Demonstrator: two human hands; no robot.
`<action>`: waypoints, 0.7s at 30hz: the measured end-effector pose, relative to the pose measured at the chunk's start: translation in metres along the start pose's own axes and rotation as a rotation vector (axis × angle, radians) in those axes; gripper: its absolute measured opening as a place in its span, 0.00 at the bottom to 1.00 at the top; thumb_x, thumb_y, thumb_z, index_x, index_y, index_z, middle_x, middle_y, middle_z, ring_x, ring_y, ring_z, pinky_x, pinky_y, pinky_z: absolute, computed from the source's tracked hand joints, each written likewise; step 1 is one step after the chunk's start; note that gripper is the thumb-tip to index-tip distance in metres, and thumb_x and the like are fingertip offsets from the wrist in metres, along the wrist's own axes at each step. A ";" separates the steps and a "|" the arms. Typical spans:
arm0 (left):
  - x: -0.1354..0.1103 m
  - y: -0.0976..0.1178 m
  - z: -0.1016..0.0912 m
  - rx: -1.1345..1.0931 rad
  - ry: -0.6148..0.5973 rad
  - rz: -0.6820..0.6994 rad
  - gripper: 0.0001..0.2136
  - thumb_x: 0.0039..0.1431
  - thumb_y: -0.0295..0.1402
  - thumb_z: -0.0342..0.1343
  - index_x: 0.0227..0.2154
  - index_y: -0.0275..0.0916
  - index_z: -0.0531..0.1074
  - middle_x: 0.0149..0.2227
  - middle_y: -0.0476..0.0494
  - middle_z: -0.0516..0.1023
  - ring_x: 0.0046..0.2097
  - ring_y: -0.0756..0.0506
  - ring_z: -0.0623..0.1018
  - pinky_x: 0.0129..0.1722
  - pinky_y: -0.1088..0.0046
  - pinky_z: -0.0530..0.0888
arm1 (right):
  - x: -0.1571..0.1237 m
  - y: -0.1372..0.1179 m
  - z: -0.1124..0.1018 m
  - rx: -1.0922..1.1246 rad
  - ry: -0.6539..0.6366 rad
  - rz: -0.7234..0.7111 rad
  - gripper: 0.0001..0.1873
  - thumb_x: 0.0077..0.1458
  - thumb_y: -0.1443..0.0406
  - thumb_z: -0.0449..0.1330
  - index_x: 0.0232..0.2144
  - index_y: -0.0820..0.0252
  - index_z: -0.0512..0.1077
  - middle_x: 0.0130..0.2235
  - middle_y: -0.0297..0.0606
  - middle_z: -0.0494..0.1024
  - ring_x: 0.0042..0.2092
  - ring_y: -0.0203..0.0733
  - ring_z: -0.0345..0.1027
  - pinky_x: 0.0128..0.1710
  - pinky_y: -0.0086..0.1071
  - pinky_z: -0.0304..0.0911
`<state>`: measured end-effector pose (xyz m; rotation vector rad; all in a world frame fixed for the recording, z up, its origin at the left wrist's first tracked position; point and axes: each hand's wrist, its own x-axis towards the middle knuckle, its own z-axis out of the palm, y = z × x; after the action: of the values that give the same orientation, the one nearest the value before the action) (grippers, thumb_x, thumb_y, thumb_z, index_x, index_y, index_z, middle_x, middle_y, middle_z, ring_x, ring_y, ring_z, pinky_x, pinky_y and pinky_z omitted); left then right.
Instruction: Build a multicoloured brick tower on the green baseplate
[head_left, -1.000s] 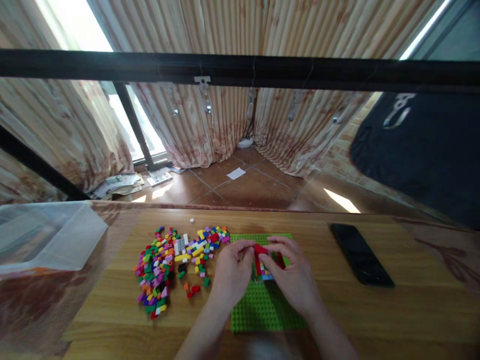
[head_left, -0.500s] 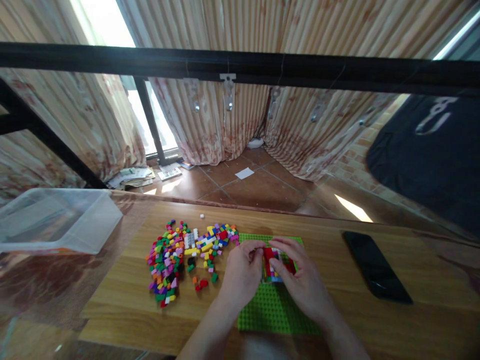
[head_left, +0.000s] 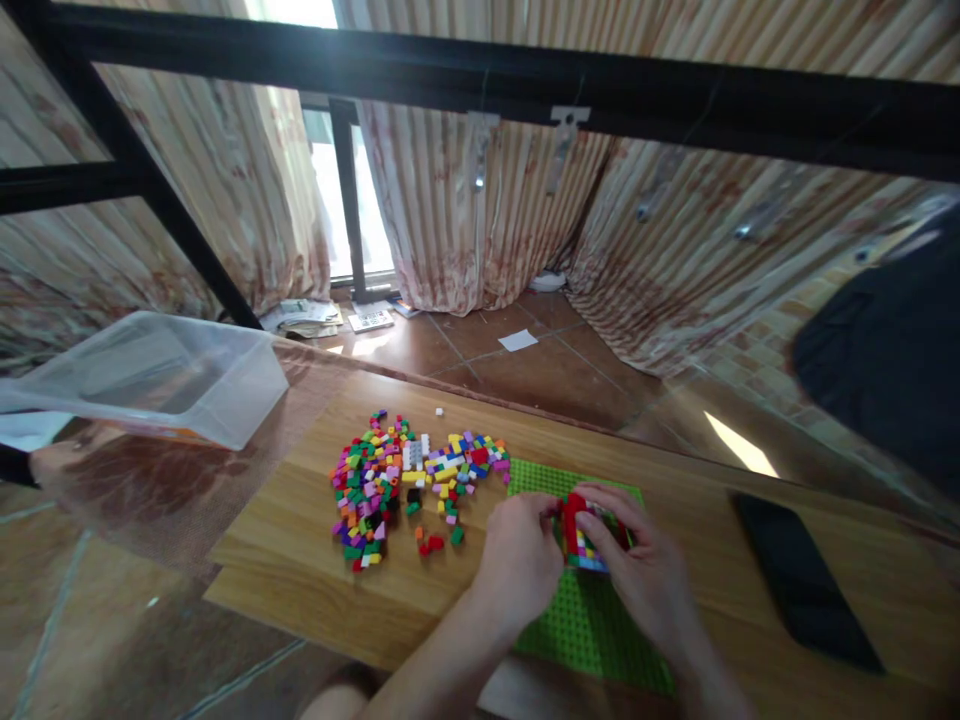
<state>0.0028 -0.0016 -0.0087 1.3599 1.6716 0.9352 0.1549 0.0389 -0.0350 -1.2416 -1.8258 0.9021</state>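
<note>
A small build of toy bricks (head_left: 576, 525), with red walls and a white, yellow and blue lower part, is over the green studded baseplate (head_left: 581, 630). My left hand (head_left: 525, 550) is closed at its left side, fingers curled and fingertips against the red edge. What lies under those fingertips is partly hidden. My right hand (head_left: 637, 550) grips the build from the right, thumb across the front and fingers over the far side. The hands hide much of the build, and I cannot tell whether it is attached to the baseplate.
Many loose coloured bricks (head_left: 367, 490) lie in a pile on the wooden table (head_left: 300, 590), left of the baseplate. A black phone (head_left: 806, 580) lies at the right. A clear plastic bin (head_left: 247, 400) stands at the far left. A dark bar (head_left: 450, 70) crosses beyond the table.
The view has turned left and tilted, so the things on the table appear farther right. Both hands stay on the brick build, and more of its red wall shows between them.
</note>
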 end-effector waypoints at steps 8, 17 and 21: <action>-0.005 0.000 0.000 0.028 -0.004 0.017 0.17 0.57 0.23 0.44 0.36 0.39 0.80 0.38 0.41 0.83 0.42 0.44 0.80 0.44 0.71 0.73 | 0.003 0.003 -0.003 -0.010 -0.038 0.056 0.14 0.54 0.54 0.62 0.41 0.51 0.77 0.45 0.38 0.78 0.47 0.45 0.71 0.51 0.42 0.66; -0.009 -0.001 0.003 0.058 0.016 0.017 0.16 0.59 0.27 0.45 0.38 0.40 0.79 0.37 0.39 0.82 0.40 0.41 0.80 0.42 0.66 0.74 | 0.004 -0.005 -0.005 -0.027 -0.021 0.074 0.16 0.51 0.53 0.63 0.39 0.53 0.79 0.43 0.40 0.80 0.45 0.47 0.73 0.49 0.43 0.68; -0.009 -0.002 0.004 0.052 0.032 0.029 0.15 0.60 0.29 0.46 0.39 0.40 0.79 0.37 0.38 0.82 0.39 0.40 0.80 0.39 0.65 0.74 | 0.006 -0.006 -0.007 -0.050 -0.036 0.073 0.16 0.51 0.52 0.63 0.38 0.53 0.79 0.44 0.41 0.80 0.45 0.48 0.73 0.49 0.44 0.68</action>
<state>0.0068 -0.0109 -0.0112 1.4137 1.7153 0.9405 0.1574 0.0437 -0.0254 -1.3385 -1.8517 0.9286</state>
